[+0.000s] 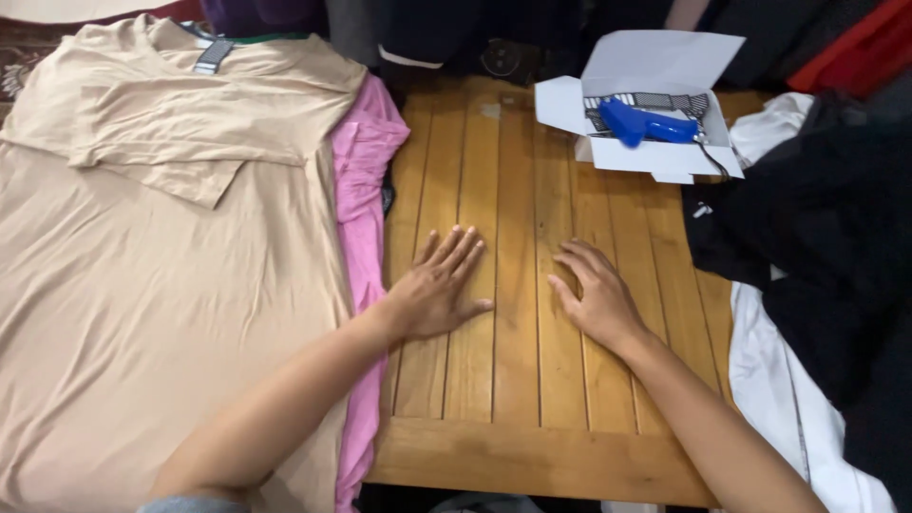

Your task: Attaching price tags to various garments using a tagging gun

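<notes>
— Forearms come in from the bottom edge, and both hands lie palm down on the slatted wooden table [503, 380]. What is each one doing?

— Left hand [439, 285] is flat, fingers spread and pointing up and a little right, thumb out to the side. It holds nothing. Right hand [594, 296] is also empty, fingers loosely curved and angled up and left, resting on the boards.

— Which cloth is closest?

— A pink garment [361, 218] runs as a long strip along the table's left edge, its long axis going away from the camera. It lies just to the left of the left hand, and that wrist crosses over it. The left hand is clearly the nearer one; the right is well apart from it, across several slats.

— And beyond the pink?

— A beige T-shirt [161, 285] is spread flat further left, with one sleeve folded across the chest and the collar at the far end.

— Anything on the right side?

— A dark garment [817, 247] is heaped over a white cloth [788, 380], near the right forearm but not touching the hand. At the far end sits an open white box [655, 66] with a blue tagging gun [646, 126] in it.
</notes>
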